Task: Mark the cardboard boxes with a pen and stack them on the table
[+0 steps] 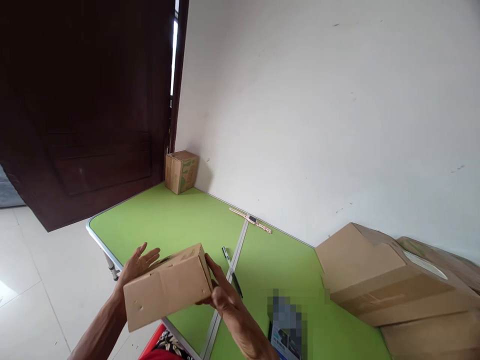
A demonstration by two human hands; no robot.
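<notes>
I hold a small brown cardboard box [168, 287] between both hands, tilted, above the near edge of a green folding table [168, 222]. My left hand [137, 265] presses against the box's far left end with its fingers spread. My right hand [225, 295] grips the box's right end, fingers wrapped round it. A black pen [232, 272] lies on the table just right of the box.
A small cardboard box [182, 171] stands at the table's far corner by a dark wooden door [86, 100]. A wristwatch [250, 219] lies near the white wall. Large cardboard boxes [382, 275] fill the right side. A blurred item [287, 320] sits near me.
</notes>
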